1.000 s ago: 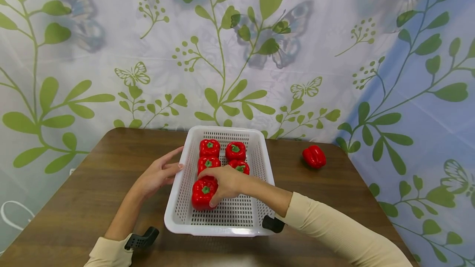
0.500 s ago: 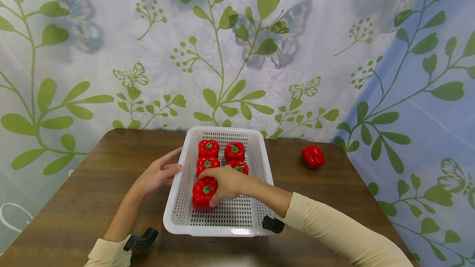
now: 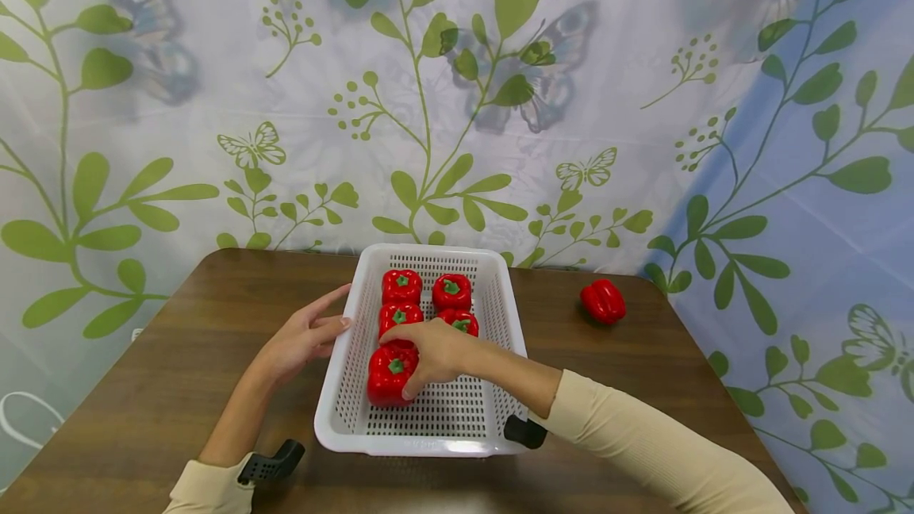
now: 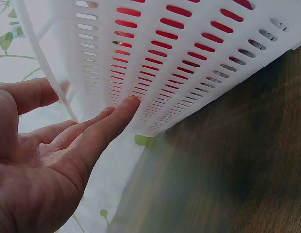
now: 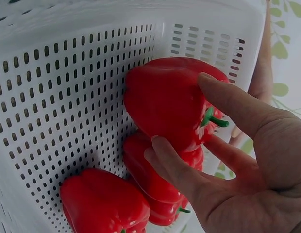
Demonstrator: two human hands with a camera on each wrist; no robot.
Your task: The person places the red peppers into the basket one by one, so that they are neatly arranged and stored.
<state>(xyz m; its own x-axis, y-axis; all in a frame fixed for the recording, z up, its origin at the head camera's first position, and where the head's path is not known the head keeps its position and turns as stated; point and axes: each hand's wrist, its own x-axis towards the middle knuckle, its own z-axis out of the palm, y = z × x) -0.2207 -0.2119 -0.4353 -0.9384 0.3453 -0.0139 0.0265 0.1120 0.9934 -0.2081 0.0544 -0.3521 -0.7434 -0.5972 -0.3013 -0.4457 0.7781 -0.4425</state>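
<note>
A white perforated plastic basket (image 3: 471, 443) stands on the table, with several red bell peppers with green stems in it. My right hand (image 3: 437, 349) reaches in from the right and grips the nearest bell pepper (image 3: 388, 383) in the left row. The right wrist view shows thumb and fingers around that bell pepper (image 5: 165, 99), beside another bell pepper (image 5: 158, 172). At the basket's left side, my left hand (image 3: 300, 343) touches the rim. In the left wrist view its straight fingers (image 4: 109, 128) lie along the outer wall, with the thumb at the rim (image 4: 46, 63).
One red bell pepper (image 3: 603, 301) lies on its side at the table's back right, outside the basket. The brown wooden table (image 3: 236, 324) ends against a leaf-and-butterfly patterned curtain (image 3: 300, 101). A white cable (image 3: 21, 431) shows at the left, beyond the table.
</note>
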